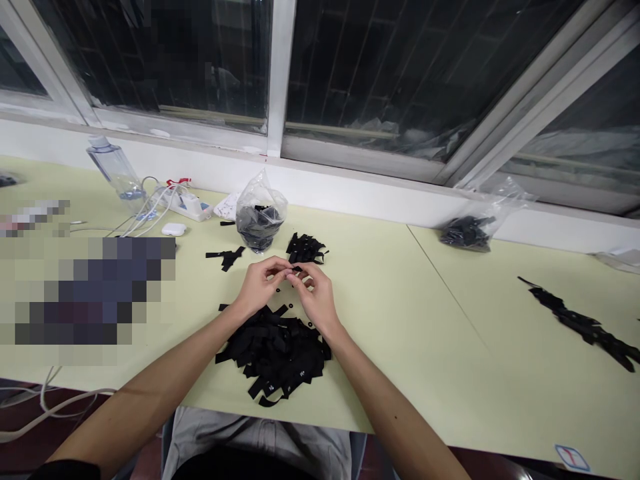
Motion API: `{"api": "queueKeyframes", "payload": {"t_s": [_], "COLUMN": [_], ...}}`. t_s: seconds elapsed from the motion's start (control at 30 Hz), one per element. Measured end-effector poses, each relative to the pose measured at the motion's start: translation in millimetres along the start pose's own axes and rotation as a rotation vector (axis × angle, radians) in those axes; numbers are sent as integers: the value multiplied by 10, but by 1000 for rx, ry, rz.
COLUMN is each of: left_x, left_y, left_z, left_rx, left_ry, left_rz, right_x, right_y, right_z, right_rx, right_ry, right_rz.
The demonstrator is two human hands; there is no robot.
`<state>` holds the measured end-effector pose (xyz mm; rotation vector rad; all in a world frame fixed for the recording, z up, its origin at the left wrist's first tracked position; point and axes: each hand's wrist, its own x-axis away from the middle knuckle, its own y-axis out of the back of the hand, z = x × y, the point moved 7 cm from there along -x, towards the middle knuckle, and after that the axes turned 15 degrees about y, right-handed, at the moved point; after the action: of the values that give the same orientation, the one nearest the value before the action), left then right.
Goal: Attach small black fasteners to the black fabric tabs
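My left hand [263, 282] and my right hand [313, 291] meet fingertip to fingertip above the table. Pinched between them is a small black strip [297, 269], mostly covered by the fingers. Closer to my body lies a large loose pile of black fabric strips [280, 350], a few with small white marks. Several tiny black rings [291, 306] are scattered between this pile and my hands. Just beyond my fingers sits a smaller heap of black strips [305, 248]. To its left, a few more strips [226, 257] lie crossed over each other.
A clear bag of black pieces [260, 220] stands behind my hands; another bag [467, 232] rests by the window. At left are a water bottle [117, 170], a power strip [193, 205] with cables and a white earphone case [173, 229]. A black strip row [583, 323] lies right.
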<state>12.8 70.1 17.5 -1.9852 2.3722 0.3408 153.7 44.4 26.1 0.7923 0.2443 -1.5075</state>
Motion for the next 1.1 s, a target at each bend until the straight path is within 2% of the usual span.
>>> {"api": "queueKeyframes", "payload": {"t_s": [0.4,0.7,0.9,1.1], "left_x": [7,-34,-36,-21], "left_y": [-63,-77,-48,-69], "left_z": [-11,152,139,101], "left_rx": [-11,60,52,36], "left_ry": [20,133,122,113], "left_rz": [33,70,28,69], "right_x": [-1,2,8,6], "right_y": [116,117,108,106], "right_z": [7,39,-10,-4], "right_rx": [63,55,44,21], "right_ry": [33,33,2,-7], "right_rz": [-125,-117,-122,-124]}}
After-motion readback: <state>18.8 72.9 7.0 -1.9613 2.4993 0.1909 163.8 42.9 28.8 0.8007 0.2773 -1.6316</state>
